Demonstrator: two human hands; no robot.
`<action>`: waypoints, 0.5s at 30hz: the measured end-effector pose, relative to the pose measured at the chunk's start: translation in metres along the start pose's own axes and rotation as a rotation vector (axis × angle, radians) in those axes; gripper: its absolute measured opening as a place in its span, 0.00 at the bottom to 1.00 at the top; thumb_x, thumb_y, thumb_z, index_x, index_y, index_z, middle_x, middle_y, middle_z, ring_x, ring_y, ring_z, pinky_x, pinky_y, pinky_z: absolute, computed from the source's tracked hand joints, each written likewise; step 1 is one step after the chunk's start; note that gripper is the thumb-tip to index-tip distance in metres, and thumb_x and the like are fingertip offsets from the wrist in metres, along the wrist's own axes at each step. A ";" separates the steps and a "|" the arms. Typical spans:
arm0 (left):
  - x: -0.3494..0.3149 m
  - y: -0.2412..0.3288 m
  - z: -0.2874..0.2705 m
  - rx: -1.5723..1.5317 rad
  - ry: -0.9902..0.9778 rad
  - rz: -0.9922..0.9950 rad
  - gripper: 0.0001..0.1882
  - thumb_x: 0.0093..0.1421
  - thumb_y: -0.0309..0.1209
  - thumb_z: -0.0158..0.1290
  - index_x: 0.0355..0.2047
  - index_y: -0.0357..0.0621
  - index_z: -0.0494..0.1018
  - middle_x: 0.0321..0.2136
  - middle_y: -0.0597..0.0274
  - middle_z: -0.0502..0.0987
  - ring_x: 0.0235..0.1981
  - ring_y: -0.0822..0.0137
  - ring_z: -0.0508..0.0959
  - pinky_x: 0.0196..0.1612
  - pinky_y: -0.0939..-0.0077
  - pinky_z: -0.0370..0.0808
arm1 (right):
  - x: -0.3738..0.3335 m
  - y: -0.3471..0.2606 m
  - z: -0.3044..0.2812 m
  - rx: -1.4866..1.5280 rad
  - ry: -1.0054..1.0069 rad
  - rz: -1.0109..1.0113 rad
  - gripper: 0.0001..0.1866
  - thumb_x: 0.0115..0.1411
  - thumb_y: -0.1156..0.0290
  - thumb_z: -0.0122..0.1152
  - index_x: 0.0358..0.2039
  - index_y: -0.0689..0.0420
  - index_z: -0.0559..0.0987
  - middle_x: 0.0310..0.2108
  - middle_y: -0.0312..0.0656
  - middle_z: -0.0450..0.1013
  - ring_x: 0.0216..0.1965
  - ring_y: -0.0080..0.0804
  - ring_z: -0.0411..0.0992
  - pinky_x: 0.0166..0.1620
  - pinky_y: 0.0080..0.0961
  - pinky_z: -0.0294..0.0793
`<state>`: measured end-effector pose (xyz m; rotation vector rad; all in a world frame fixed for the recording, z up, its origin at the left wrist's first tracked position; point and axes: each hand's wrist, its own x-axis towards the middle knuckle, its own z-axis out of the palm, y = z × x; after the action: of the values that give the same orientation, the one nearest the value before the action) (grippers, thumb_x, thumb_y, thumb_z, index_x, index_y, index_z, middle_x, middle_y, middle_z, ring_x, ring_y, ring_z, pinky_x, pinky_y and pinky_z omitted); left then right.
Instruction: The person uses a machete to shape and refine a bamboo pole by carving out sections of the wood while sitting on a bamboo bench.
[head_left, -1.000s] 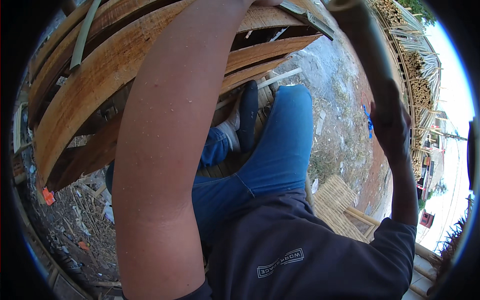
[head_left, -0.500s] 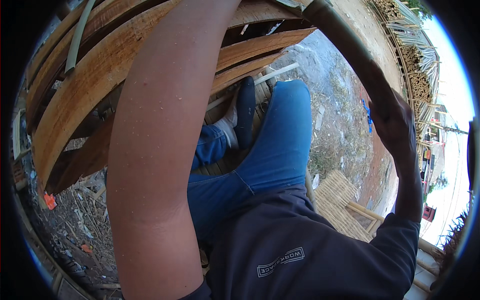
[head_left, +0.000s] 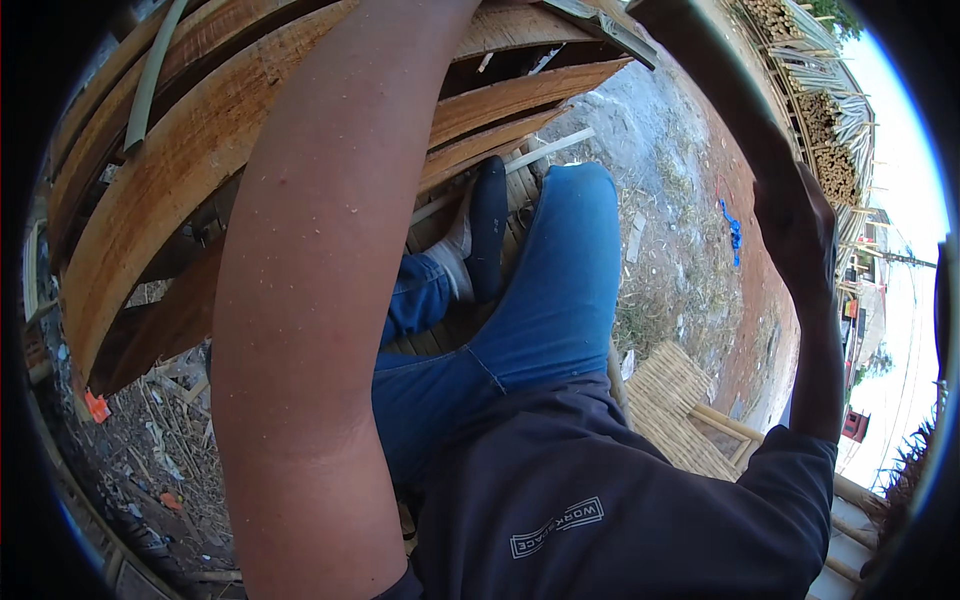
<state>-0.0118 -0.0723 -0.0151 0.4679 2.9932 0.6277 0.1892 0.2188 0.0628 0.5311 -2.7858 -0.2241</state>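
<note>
My left forearm rises across the picture and leaves at the top edge, so my left hand is out of view. On the right, my right hand (head_left: 797,228) is closed round the end of a long, dark, bar-like tool (head_left: 722,90). The tool slants up and left to the top edge; its exact kind does not show. Beside its far end, a greyish split bamboo strip (head_left: 612,34) juts out over curved brown wooden boards (head_left: 540,88). The tool and the strip look slightly apart.
Large curved boards (head_left: 190,190) fill the upper left, with a thin strip (head_left: 152,85) across them. My jeans-covered leg (head_left: 570,260) is bent in the middle. A woven bamboo panel (head_left: 665,400) lies at right. Bundled poles (head_left: 830,130) are stacked at the far right.
My right hand has shifted slightly down and right. The tool's far end has moved up and right, uncovering more of the bamboo strip. My left forearm has hardly moved.
</note>
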 end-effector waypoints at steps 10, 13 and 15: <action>-0.002 0.004 -0.008 -0.007 -0.048 -0.023 0.36 0.69 0.41 0.32 0.73 0.38 0.39 0.75 0.54 0.39 0.75 0.55 0.38 0.75 0.53 0.37 | 0.029 0.054 0.007 -0.080 0.120 -0.263 0.27 0.50 0.79 0.69 0.51 0.48 0.77 0.33 0.44 0.75 0.28 0.45 0.77 0.31 0.37 0.78; -0.007 0.009 -0.009 0.008 -0.020 -0.008 0.36 0.69 0.42 0.32 0.73 0.37 0.39 0.74 0.53 0.38 0.75 0.55 0.38 0.75 0.54 0.37 | 0.031 0.082 0.013 -0.136 -0.151 -0.243 0.36 0.47 0.82 0.70 0.59 0.45 0.74 0.38 0.44 0.77 0.29 0.46 0.78 0.31 0.36 0.80; -0.011 0.012 -0.006 0.025 0.001 -0.019 0.37 0.69 0.42 0.32 0.73 0.37 0.40 0.75 0.53 0.38 0.75 0.55 0.38 0.75 0.53 0.37 | 0.026 0.085 0.024 -0.025 0.328 -0.430 0.35 0.47 0.82 0.68 0.57 0.45 0.75 0.38 0.43 0.77 0.29 0.46 0.78 0.33 0.36 0.80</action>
<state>0.0012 -0.0672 -0.0050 0.4401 3.0062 0.5903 0.1303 0.2894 0.0639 1.0549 -2.3240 -0.2361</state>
